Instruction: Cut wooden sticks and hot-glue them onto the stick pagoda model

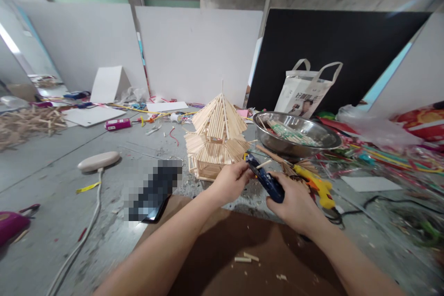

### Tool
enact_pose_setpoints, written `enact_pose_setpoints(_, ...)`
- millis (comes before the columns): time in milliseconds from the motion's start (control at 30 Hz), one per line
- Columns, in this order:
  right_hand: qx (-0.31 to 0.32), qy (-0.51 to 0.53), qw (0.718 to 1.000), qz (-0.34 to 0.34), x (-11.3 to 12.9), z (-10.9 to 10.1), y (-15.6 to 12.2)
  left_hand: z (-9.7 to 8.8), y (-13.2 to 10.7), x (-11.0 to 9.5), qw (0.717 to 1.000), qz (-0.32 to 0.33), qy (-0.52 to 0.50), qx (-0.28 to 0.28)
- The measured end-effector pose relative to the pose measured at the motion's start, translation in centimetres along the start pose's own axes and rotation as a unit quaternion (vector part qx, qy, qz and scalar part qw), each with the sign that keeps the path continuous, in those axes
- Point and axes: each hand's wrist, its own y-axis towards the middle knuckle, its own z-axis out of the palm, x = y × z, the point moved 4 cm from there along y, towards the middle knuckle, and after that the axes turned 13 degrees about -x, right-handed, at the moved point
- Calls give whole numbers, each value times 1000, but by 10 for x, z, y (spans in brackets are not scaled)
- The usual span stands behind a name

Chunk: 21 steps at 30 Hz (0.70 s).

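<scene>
My right hand (pixel 294 201) is wrapped round the dark blue handles of a pair of cutting pliers (pixel 266 179), which point up and to the left. Close to their jaws, my left hand (pixel 232 182) has its fingers pinched together on a thin wooden stick (pixel 265 164); the stick's pale end shows past the pliers, while the pinched part is hidden. Right behind my left hand stands a small pavilion model (pixel 217 143) built of wooden sticks, with a pointed roof above a wider lower one. Short cut stick pieces (pixel 243 259) lie on the brown board (pixel 215 245) below my hands.
A yellow glue gun (pixel 324 192) with a black cord lies right of my right hand. Behind it sits a metal basin (pixel 298 145) holding sticks. To the left are a phone (pixel 154 194) and a white oval device (pixel 99 161) on a cable. Scraps and packaging spread along the back and right.
</scene>
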Motion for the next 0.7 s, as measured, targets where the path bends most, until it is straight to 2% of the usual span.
enact_pose_setpoints(233, 22, -19, 1000, 6, 0, 1, 0, 1, 0, 0, 1000, 6, 6, 8)
enact_pose_setpoints(400, 39, -34, 999, 15, 0, 5, -2, 1, 0, -3, 998, 28, 46, 11)
enact_pose_setpoints(567, 46, -56, 997, 22, -2, 9, -5, 3, -1, -3, 990, 51, 134, 12)
enact_pose_setpoints(700, 60, -69, 995, 40, -1, 10, -5, 4, -5, -1, 961, 65, 268, -15)
